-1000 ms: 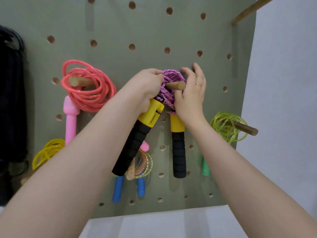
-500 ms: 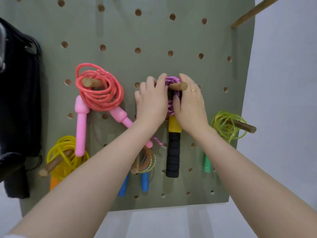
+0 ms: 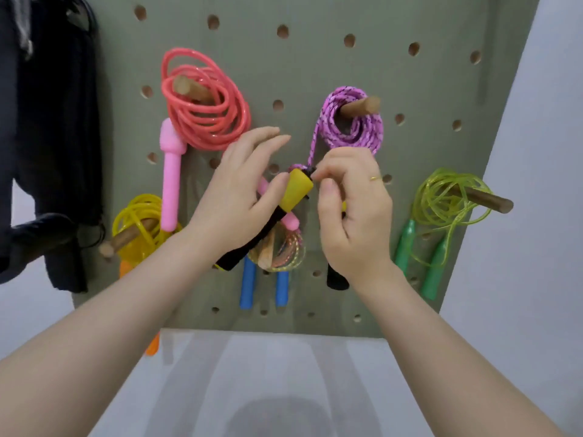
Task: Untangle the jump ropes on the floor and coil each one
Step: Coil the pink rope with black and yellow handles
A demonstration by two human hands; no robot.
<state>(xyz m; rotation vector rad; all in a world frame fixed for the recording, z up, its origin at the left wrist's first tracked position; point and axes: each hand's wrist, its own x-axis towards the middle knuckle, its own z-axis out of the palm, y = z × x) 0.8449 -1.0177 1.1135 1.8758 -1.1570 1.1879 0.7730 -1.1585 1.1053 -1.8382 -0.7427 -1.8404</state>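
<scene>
Purple jump rope (image 3: 353, 127), braided, coiled on wooden peg (image 3: 362, 107)

A grey-green pegboard (image 3: 315, 67) fills the upper middle, dotted with round holes and set with wooden pegs (image 3: 361, 106); pale, bluish-white wall (image 3: 536, 216) runs down its right side and shows at lower left; dark clothing (image 3: 47, 137) hangs at the left edge — soft, even light throughout.
</scene>
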